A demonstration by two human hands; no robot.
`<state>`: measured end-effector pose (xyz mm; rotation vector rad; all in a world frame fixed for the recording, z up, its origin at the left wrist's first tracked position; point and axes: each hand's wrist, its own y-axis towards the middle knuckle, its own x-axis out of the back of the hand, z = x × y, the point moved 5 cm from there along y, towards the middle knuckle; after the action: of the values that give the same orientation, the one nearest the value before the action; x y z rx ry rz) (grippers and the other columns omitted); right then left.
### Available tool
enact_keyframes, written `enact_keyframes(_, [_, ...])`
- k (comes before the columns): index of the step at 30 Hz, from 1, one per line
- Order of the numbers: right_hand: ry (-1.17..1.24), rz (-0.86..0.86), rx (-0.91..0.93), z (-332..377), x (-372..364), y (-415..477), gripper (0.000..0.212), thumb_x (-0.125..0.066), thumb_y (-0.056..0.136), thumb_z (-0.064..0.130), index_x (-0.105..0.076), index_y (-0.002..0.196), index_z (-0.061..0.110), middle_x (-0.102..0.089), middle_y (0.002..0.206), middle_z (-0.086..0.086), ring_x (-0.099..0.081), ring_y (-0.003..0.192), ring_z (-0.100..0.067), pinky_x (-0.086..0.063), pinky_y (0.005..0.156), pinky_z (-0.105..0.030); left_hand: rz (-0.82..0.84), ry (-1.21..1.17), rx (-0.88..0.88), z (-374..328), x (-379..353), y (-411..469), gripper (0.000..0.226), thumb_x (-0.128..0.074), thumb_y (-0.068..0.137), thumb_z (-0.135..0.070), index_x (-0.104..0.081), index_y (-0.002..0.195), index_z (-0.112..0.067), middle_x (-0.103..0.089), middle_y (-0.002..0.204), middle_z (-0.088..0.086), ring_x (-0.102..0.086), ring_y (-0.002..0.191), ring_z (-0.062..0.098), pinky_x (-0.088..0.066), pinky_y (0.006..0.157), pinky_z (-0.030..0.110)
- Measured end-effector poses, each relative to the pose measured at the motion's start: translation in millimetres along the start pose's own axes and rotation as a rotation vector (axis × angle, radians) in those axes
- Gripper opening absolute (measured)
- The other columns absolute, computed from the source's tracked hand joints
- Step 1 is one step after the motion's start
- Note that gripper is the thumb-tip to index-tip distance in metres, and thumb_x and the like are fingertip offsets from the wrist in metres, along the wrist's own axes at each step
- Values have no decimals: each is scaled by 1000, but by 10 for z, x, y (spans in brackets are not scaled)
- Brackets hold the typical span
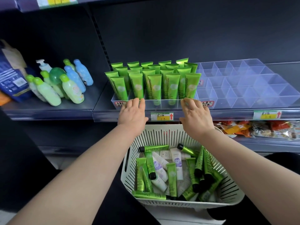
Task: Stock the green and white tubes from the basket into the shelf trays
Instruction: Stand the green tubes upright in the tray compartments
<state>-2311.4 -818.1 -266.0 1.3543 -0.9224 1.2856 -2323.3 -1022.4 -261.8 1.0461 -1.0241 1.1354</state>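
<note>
A clear divided tray (164, 103) on the shelf holds several upright green tubes (154, 82) in rows. My left hand (132, 113) rests its fingertips on the tray's front rim at the left, fingers apart, holding nothing. My right hand (195, 114) touches the same rim at the right, also holding nothing. Below, a cream slotted basket (162, 135) holds several loose green tubes (172, 177) and white tubes (159, 169) lying mixed. To the right stands a second clear divided tray (253, 85) with nothing in its compartments.
Green and blue lotion bottles (65, 83) stand on the shelf to the left, beside a blue pack (11, 75). Price labels (162, 116) line the shelf edge. Snack packets (259, 129) lie on the lower shelf at the right.
</note>
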Motion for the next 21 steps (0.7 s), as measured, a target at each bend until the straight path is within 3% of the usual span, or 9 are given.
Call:
enact_keyframes(16, [0, -10, 53, 222, -17, 148, 53, -45, 96, 31, -30, 144, 15, -32, 143, 1, -29, 130, -24, -32, 100, -41, -38, 49, 5, 75, -17, 58, 73, -47, 96, -50, -19, 150, -11, -33, 146, 7, -34, 133, 26, -23, 115, 43])
enact_keyframes(21, [8, -116, 57, 180, 96, 209, 47, -47, 92, 12, -43, 138, 18, -49, 131, -1, -45, 117, -25, -38, 91, -39, -111, 17, -10, 112, 77, 114, 38, -50, 98, -32, -44, 132, -14, -50, 129, 6, -48, 118, 27, -34, 106, 41])
